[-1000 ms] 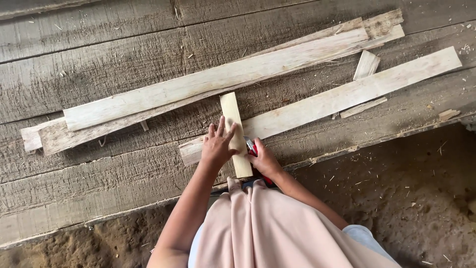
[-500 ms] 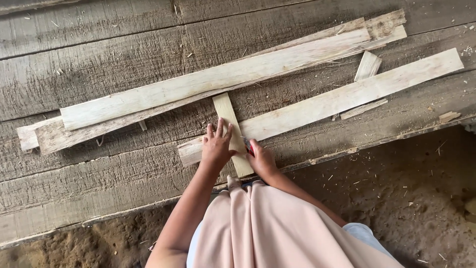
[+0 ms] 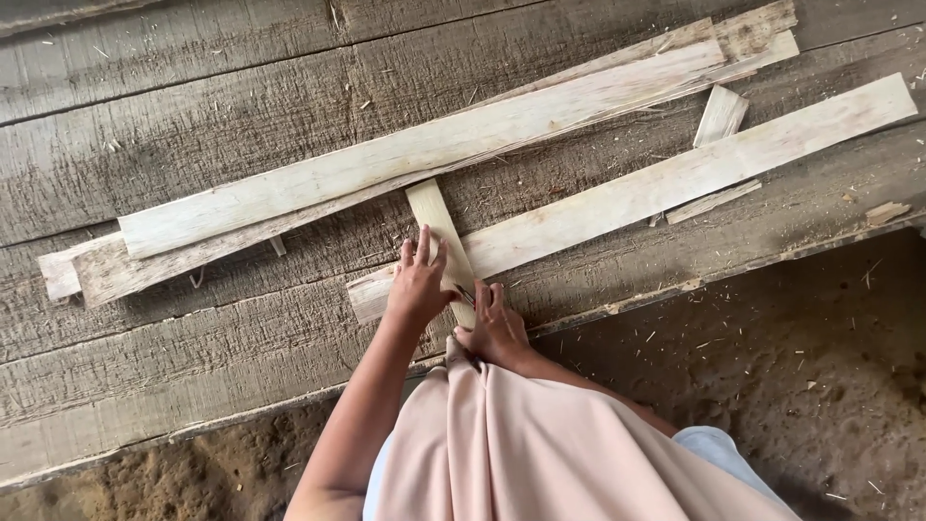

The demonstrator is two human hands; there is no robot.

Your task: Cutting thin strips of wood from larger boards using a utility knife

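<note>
1. The weathered grey plank platform (image 3: 193,125) fills the upper view; bare earth (image 3: 820,386) lies at 4 o'clock.
2. A long pale board (image 3: 424,150) runs from 9 o'clock up toward 1 o'clock, resting on another thin strip (image 3: 106,275) beneath it.
3. A second pale board (image 3: 675,178) runs from the centre toward 2 o'clock.
4. A short wooden slat (image 3: 436,217) lies across that second board near the centre, pointing toward 12 o'clock, its far end touching the long board.
5. A small offcut (image 3: 721,116) sits at 2 o'clock between the 2 long boards.
6. The left hand (image 3: 420,285) lies flat on the slat, fingers spread and pressing down.
7. The right hand (image 3: 494,328), just beside it at 5 o'clock, has its fingers curled around a small dark tool (image 3: 467,294) whose tip meets the slat; I cannot tell what kind of tool it is.
</note>
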